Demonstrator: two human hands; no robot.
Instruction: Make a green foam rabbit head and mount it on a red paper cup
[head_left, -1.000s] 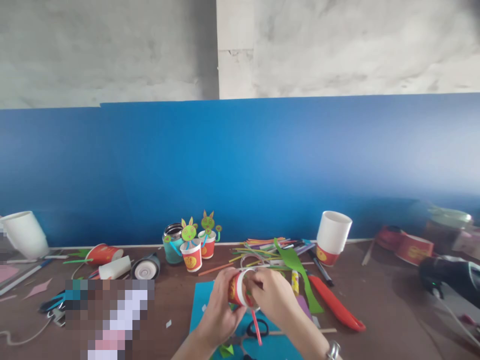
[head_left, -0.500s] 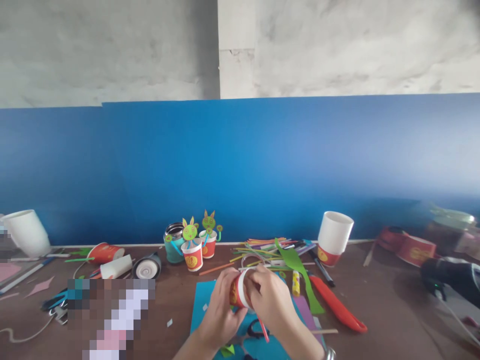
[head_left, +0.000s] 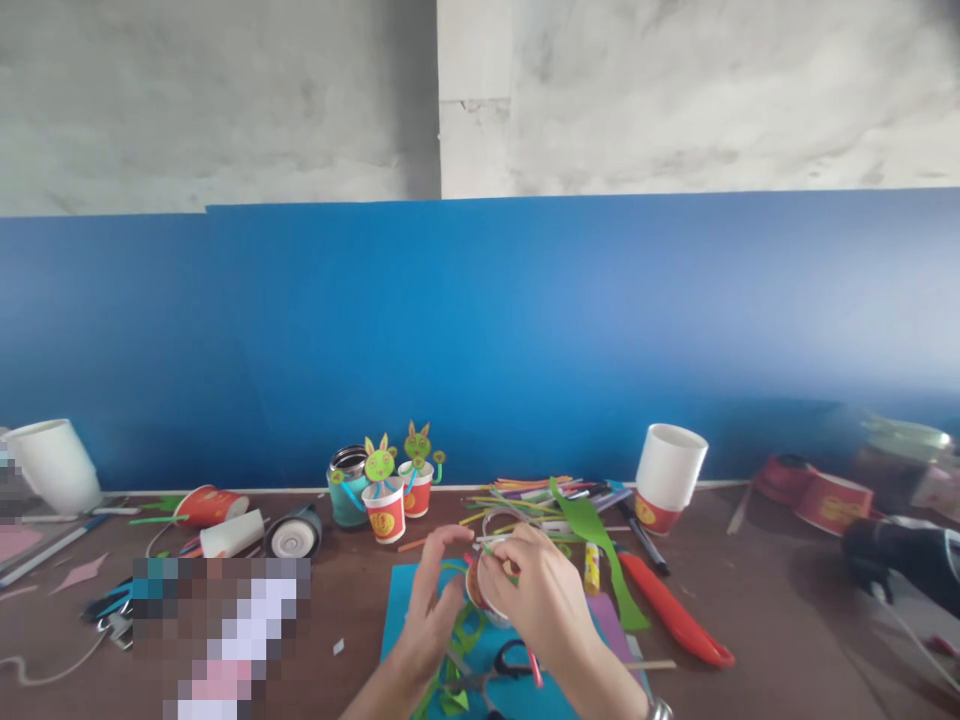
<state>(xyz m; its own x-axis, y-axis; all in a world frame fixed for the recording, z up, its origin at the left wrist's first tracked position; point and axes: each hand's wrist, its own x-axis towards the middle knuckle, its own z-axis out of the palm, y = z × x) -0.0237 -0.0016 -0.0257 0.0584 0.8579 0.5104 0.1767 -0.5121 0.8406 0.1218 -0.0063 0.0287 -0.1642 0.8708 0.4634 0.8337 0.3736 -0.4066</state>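
Note:
A red and white paper cup point(head_left: 475, 590) is between my hands, low in the middle, partly hidden by my right hand point(head_left: 544, 590). That hand is closed on the cup's near right side, its fingertips pinched at the rim. My left hand point(head_left: 433, 605) is to the left of the cup with thumb and fingers apart, seemingly off it. A red straw point(head_left: 534, 668) sticks out below my right hand. Underneath lie blue paper point(head_left: 401, 600), dark-handled scissors point(head_left: 512, 657) and green paper scraps point(head_left: 454, 700).
Two cups with green animal figures point(head_left: 384, 510) stand behind, by a teal flask point(head_left: 346, 500). Coloured straws point(head_left: 525, 490), a glue stick point(head_left: 592, 568), a green paper strip point(head_left: 600, 540) and a red-orange tool point(head_left: 679, 620) lie right. Stacked cups point(head_left: 670, 470) stand further right.
My left hand has let go of the cup and opened to its left. The cup has turned in my right hand, and more green scraps show below.

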